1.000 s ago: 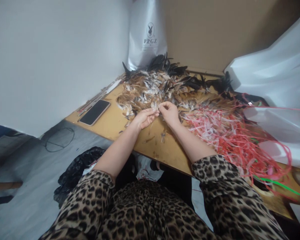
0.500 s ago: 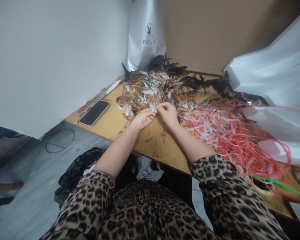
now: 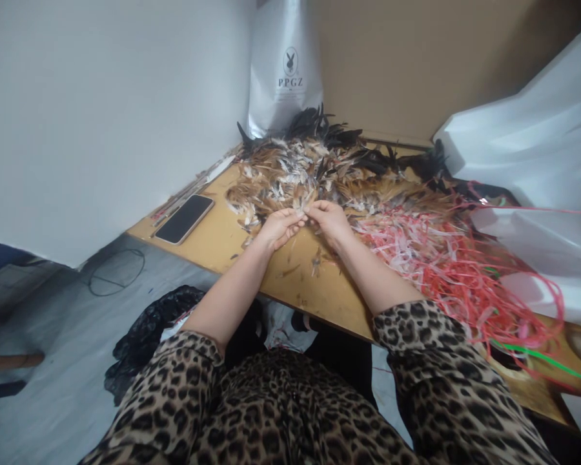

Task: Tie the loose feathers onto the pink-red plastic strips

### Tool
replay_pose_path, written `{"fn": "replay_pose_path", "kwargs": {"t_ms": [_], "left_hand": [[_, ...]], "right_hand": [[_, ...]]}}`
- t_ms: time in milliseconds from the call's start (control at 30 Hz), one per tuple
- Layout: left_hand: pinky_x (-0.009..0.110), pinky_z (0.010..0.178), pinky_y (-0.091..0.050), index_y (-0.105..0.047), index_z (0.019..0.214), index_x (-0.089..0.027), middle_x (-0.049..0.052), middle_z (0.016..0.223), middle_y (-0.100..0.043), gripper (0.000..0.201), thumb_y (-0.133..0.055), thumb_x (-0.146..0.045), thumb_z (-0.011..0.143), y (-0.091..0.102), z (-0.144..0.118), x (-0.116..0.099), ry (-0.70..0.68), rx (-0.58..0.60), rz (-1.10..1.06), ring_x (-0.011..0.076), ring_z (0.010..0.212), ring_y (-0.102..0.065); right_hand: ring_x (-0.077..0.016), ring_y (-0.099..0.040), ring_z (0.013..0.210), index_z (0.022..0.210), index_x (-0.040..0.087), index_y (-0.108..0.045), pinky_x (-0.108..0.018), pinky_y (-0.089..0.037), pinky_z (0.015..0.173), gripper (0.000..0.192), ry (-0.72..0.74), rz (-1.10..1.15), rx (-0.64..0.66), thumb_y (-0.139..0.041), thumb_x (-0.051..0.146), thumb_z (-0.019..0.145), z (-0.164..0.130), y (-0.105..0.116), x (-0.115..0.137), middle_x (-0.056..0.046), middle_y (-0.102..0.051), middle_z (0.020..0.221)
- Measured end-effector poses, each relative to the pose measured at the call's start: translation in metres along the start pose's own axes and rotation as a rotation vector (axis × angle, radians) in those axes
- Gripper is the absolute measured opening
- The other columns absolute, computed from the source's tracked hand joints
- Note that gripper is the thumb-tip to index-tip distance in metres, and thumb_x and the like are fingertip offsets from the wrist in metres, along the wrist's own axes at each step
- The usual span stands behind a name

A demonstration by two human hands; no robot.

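My left hand (image 3: 283,228) and my right hand (image 3: 328,221) meet fingertip to fingertip over the near edge of a feather pile. Both are closed in a pinch on a small pale brown feather (image 3: 305,199), whose vane points up and away from me. Just beyond my fingers spreads the pile of feathers (image 3: 290,169), brown and white in front, black at the back. To the right of my right hand lies a tangle of pink and white plastic ribbon strips (image 3: 430,252).
A phone (image 3: 184,219) lies on the yellow table (image 3: 227,248), left of the feathers. Behind stands a white printed bag (image 3: 283,97). White sheeting (image 3: 527,139) hangs at the right. A green strip (image 3: 545,358) lies by the ribbons. Black plastic (image 3: 150,329) is on the floor.
My right hand has shifted slightly and its fingers have closed in against my left fingertips. The feather between them shows more clearly, pointing upward.
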State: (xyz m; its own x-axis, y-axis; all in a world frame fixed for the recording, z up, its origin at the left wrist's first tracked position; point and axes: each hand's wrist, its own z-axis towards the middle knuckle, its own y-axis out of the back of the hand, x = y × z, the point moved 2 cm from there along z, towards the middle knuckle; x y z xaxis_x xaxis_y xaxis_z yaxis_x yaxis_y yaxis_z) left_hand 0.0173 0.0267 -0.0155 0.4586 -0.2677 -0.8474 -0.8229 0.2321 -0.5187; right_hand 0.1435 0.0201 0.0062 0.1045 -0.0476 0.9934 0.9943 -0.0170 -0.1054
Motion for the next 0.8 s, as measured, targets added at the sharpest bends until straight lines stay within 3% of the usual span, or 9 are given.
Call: {"fn": "replay_pose_path", "kwargs": {"t_ms": [267,400,600,667,800], "left_hand": [[0.012,0.049,-0.04,-0.063,0.076,-0.008,0.003,0.062,-0.063,0.014,-0.068,-0.015,0.064,0.0,0.0,0.0,-0.019,-0.049,0.158,0.0035,0.052,-0.055],[0.013,0.047,-0.039,-0.063,0.07,-0.008,0.003,0.06,-0.062,0.014,-0.069,-0.018,0.063,-0.002,-0.001,-0.001,-0.051,-0.046,0.24,0.0034,0.048,-0.053],[0.015,0.046,-0.04,-0.063,0.068,-0.008,0.004,0.059,-0.062,0.015,-0.068,-0.021,0.064,-0.004,-0.006,0.001,-0.036,0.094,0.429,0.0048,0.047,-0.053],[0.014,0.046,-0.04,-0.063,0.069,-0.008,0.004,0.061,-0.062,0.015,-0.069,-0.02,0.064,-0.004,-0.007,-0.001,-0.002,0.11,0.377,0.004,0.048,-0.053],[0.01,0.048,-0.04,-0.06,0.071,-0.01,0.0,0.065,-0.061,0.01,-0.066,-0.015,0.066,0.002,-0.006,-0.012,-0.033,0.015,0.047,0.0004,0.05,-0.051]], "right_hand": [[-0.0059,-0.043,0.046,0.058,0.016,-0.055,-0.019,-0.034,0.048,0.026,0.029,-0.063,-0.009,-0.071,0.036,0.052,-0.003,0.0,0.004,0.004,-0.053,0.049],[-0.0054,-0.04,0.042,0.06,0.016,-0.054,-0.019,-0.032,0.043,0.028,-0.036,-0.021,0.001,-0.071,0.038,0.053,0.001,0.002,0.001,0.005,-0.049,0.046],[-0.003,-0.034,0.039,0.063,0.017,-0.048,-0.016,-0.022,0.036,0.031,-0.167,0.232,-0.009,-0.072,0.032,0.051,0.014,0.022,0.006,0.007,-0.044,0.047],[-0.0026,-0.035,0.039,0.064,0.017,-0.048,-0.016,-0.023,0.036,0.031,-0.166,0.266,-0.02,-0.073,0.029,0.051,0.019,0.033,0.01,0.007,-0.046,0.049],[-0.0025,-0.035,0.039,0.067,0.017,-0.049,-0.015,-0.023,0.035,0.03,-0.137,0.228,-0.063,-0.072,0.028,0.05,0.023,0.05,0.015,0.007,-0.046,0.051]]}}
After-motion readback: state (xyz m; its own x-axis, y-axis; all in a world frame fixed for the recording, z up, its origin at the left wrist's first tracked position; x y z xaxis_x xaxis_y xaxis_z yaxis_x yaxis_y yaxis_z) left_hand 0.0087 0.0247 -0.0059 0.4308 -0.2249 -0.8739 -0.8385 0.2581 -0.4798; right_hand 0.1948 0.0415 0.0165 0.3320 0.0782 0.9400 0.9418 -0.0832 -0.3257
